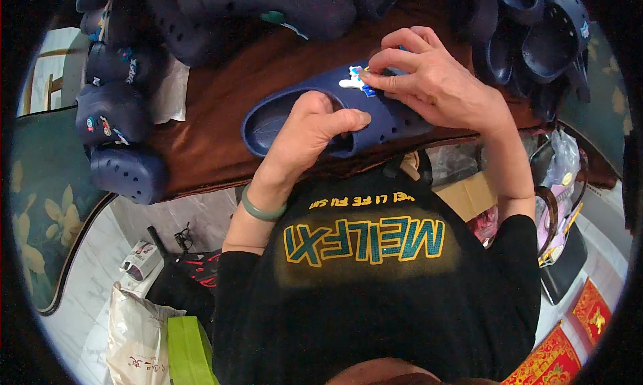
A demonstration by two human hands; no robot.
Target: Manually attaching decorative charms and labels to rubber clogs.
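A dark blue foam clog (395, 120) lies on the brown cloth with its heel toward the left. My left hand (305, 127), a green bangle on its wrist, is closed round the clog's upper at the foot opening, fingers tucked inside and thumb on the outside. On the top of the clog sits a white and blue shoe charm (357, 81). My right hand (435, 77) pinches its edge between thumb and forefinger, other fingers curled above. Whether the charm is fully seated in a hole cannot be seen.
Dark blue clogs with charms (110, 117) line the left side; more clogs (546, 40) are heaped at the far right. Brown cloth (207, 110) covers the table. White paper (171, 93) lies by the left row. Bags (137, 331) and a cardboard box (465, 196) stand below.
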